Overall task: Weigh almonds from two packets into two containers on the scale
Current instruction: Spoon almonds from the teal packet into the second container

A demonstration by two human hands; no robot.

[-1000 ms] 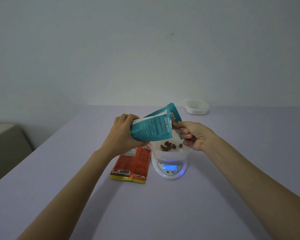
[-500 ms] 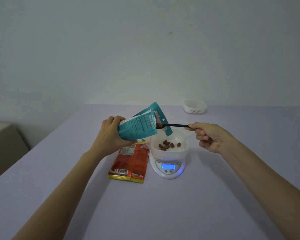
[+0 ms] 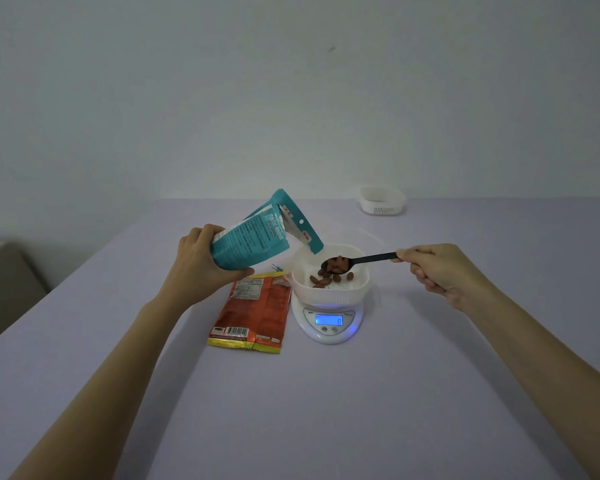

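My left hand (image 3: 201,268) grips a teal almond packet (image 3: 253,237), tilted with its open mouth toward the white container (image 3: 329,291) on the white scale (image 3: 328,323). My right hand (image 3: 440,271) holds a black spoon (image 3: 361,260) by its handle. The spoon's bowl, loaded with almonds, hovers over the container. Several almonds (image 3: 326,279) lie inside the container. The scale's display glows blue. An orange packet (image 3: 253,311) lies flat on the table left of the scale.
A second white container (image 3: 381,201) stands at the far right of the lilac table (image 3: 326,410). A beige piece of furniture (image 3: 4,289) sits beyond the table's left edge. A plain wall rises behind.
My right hand drew the spoon out of the teal packet with almonds on it and moved right. The spoon's bowl now hangs over the container. My left hand shifted the packet left.
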